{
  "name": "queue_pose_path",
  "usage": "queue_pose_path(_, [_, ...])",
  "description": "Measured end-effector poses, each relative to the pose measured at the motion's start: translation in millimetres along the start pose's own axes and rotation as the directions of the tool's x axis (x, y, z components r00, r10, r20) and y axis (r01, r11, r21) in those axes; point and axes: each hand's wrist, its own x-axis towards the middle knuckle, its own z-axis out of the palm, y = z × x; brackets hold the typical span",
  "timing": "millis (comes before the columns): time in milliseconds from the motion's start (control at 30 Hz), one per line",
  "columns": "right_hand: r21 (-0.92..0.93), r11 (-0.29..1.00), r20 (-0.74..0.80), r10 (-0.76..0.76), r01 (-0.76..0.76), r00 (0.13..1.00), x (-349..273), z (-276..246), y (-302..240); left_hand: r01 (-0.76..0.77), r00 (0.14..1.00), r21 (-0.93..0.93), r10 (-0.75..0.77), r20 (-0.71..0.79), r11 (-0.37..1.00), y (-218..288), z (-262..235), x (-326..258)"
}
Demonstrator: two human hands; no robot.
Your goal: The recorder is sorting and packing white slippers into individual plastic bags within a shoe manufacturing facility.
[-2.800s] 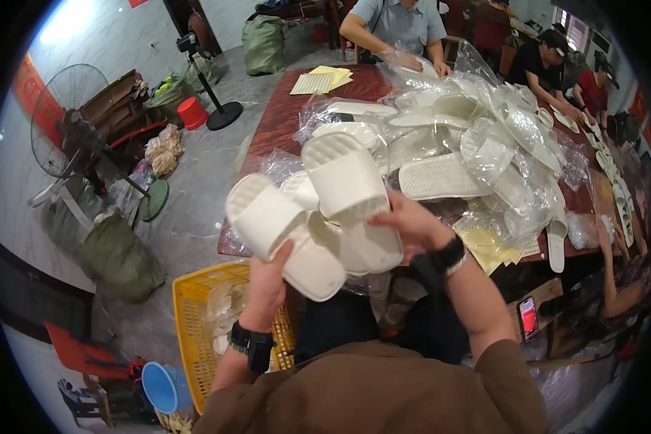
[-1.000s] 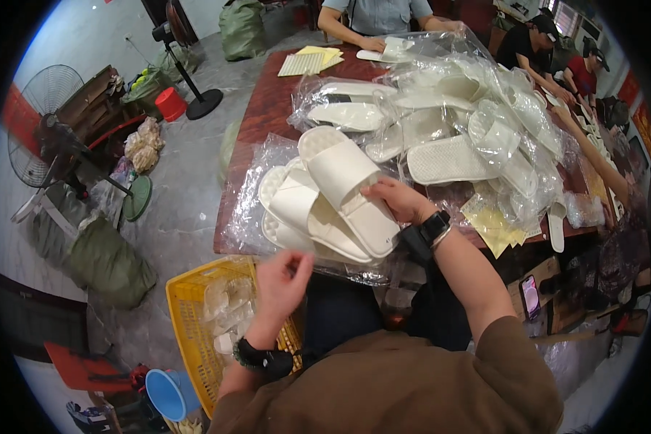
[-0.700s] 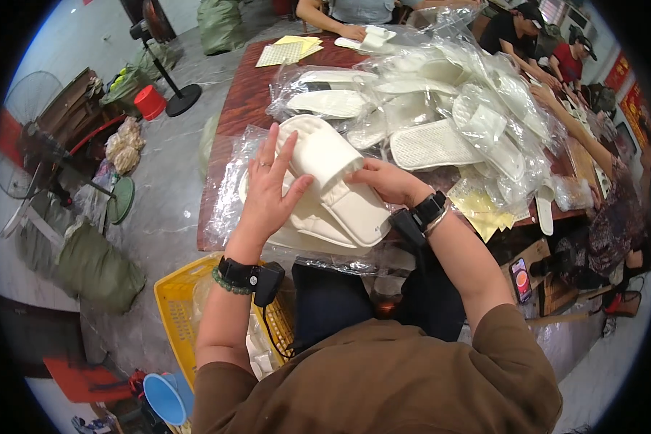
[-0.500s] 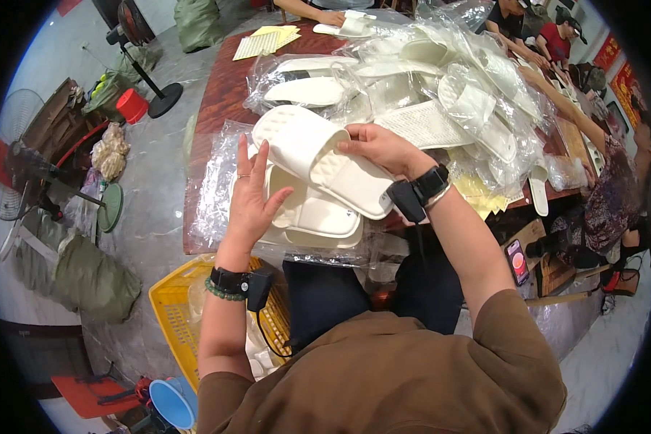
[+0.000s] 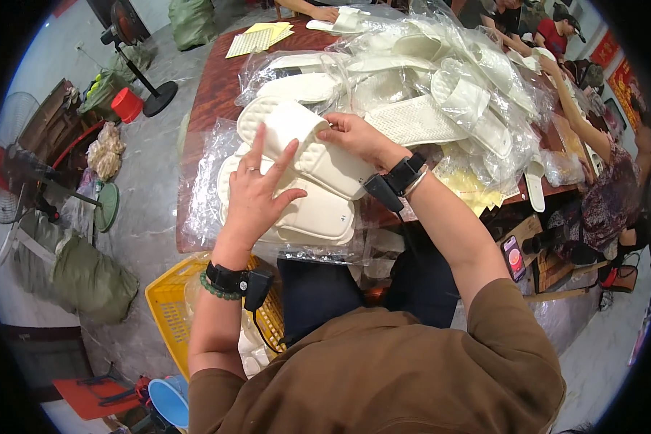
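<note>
Here, left hand (image 5: 254, 201) outspread over white slipper (image 5: 334, 171), right fingers (image 5: 344, 122) tight on its strap (image 5: 294, 127).

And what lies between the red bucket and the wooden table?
In the head view, the standing fan's round black base sits on the grey floor between bucket and table.

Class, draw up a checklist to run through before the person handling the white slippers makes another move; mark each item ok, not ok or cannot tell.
1. Right hand gripping the upper slipper: ok.
2. Left hand open, fingers spread: ok.
3. Left fingertips touching the upper slipper: cannot tell.
4. Clear plastic lying smooth: not ok, crumpled at the left.
5. Yellow basket fully in view: not ok, partly behind the left forearm.
</note>
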Motion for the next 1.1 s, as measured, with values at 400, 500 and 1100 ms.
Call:
queue_pose_path(400, [-0.527, 0.842, -0.176, -0.241, 0.116, 0.954, 2, 22, 23, 0.043, 0.947, 0.330, -0.143, 0.287, 0.943, 17, 0, 6])
queue_pose_path(500, [-0.605, 0.780, -0.209, -0.354, 0.164, 0.912, 1, 17, 42, 0.038, 0.946, 0.318, -0.137, 0.294, 0.947, 27, 6, 12])
queue_pose_path(1100, [-0.896, 0.363, 0.112, -0.373, 0.256, 0.921, -107, 76, 55, -0.033, 0.916, 0.313, -0.097, 0.390, 0.949, 34, -8, 36])
